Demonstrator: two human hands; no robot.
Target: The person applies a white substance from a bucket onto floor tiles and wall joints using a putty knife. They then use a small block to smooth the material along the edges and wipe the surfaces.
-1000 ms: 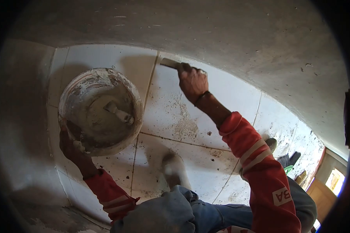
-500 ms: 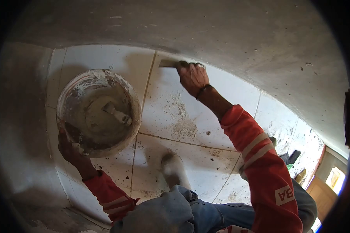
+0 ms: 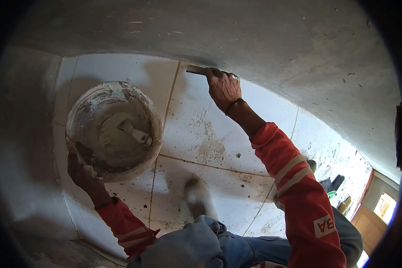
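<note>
Since a second ago the right hand (image 3: 224,88) is sitting a little higher and closer to the wall, its scraper (image 3: 195,69) now pressing at the seam where the grey plastered wall (image 3: 263,40) is meeting the tiled floor (image 3: 196,129). The fingers of that hand are clenching the scraper's handle, the blade pointing left. The left hand (image 3: 78,169) is gripping the near rim of a plaster-caked bucket (image 3: 114,129), which is standing tilted on the tiles just left of a grout line; a tool handle (image 3: 136,131) is lying inside it. Red sleeves (image 3: 299,187) are covering both arms, and a dusty shoe (image 3: 198,196) is resting on the floor below.
</note>
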